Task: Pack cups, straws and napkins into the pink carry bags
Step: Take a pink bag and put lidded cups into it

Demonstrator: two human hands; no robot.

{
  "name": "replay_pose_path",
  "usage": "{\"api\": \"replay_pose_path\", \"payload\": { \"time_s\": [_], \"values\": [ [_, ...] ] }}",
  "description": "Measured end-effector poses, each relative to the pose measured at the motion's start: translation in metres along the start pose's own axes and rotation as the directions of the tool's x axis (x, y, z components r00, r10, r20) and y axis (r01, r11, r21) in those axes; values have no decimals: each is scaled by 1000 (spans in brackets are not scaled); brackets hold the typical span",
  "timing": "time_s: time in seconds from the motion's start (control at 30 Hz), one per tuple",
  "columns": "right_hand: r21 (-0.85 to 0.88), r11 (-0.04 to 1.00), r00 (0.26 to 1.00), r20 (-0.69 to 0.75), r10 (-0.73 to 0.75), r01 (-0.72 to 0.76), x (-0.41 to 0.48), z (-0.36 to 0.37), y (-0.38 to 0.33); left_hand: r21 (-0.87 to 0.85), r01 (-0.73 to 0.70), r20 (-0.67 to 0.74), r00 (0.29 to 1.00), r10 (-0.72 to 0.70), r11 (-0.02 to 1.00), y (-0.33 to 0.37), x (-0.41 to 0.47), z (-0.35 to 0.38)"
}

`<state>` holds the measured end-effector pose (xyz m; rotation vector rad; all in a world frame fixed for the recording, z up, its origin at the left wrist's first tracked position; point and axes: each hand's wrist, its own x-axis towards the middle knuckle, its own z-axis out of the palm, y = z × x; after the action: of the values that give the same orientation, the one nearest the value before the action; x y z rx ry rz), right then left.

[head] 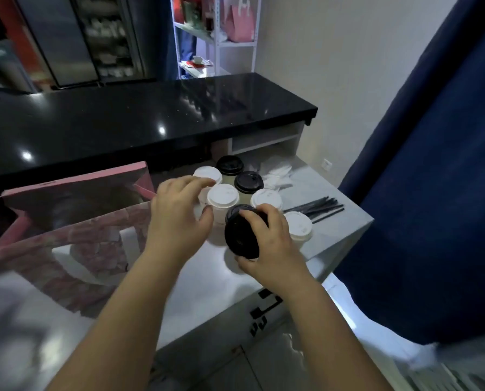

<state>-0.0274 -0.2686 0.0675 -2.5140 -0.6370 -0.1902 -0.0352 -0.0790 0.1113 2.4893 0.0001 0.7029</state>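
While right hand (266,238) grips tilted black-lidded cup (240,235), left hand (179,210) curls round white-lidded cup (202,196).

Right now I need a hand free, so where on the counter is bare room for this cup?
Bare counter lies nearest you, between the bag and the front edge, under your forearms. A smaller patch sits by the right corner, between the straws and the edge. The middle is crowded with cups, and napkins fill the back.

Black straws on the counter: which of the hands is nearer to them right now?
Right. The right hand grips a black-lidded cup just left of the straws; the left hand sits farther left, at the white-lidded cups.
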Motion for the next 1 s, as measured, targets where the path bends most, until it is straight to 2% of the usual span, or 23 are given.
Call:
{"api": "replay_pose_path", "payload": {
  "time_s": [0.3, 0.37, 0.47, 0.57, 0.63, 0.73, 0.87, 1.0],
  "values": [
    [85, 963, 963, -109, -247, 257, 77, -8, -68, 170, 268, -240, 945, -224, 948, -77, -14, -97],
    [105, 938, 938, -145, -314, 330, 92, -7, -85, 137, 293, -273, 930, -248, 946, -104, -27, -115],
    [151, 875, 874, -250, -417, 461, 110, -1, -121, -15, 276, -289, 919, -268, 961, -135, -41, -138],
    [188, 809, 818, -290, -496, 557, 121, 13, -161, -37, 282, -298, 913, -280, 959, -165, -41, -154],
    [221, 799, 827, -224, -516, 559, 125, 28, -184, 11, 300, -225, 930, -290, 954, -183, -34, -161],
    [230, 838, 866, -48, -498, 494, 129, 57, -205, 111, 281, -31, 960, -280, 953, -202, -25, -164],
    [115, 911, 901, 145, -410, 396, 131, 91, -208, 118, 306, 243, 913, -327, 945, -216, -24, -158],
    [-57, 947, 902, 329, -281, 316, 132, 114, -200, 123, 256, 443, 851, -284, 959, -221, -34, -154]
  ]
}}
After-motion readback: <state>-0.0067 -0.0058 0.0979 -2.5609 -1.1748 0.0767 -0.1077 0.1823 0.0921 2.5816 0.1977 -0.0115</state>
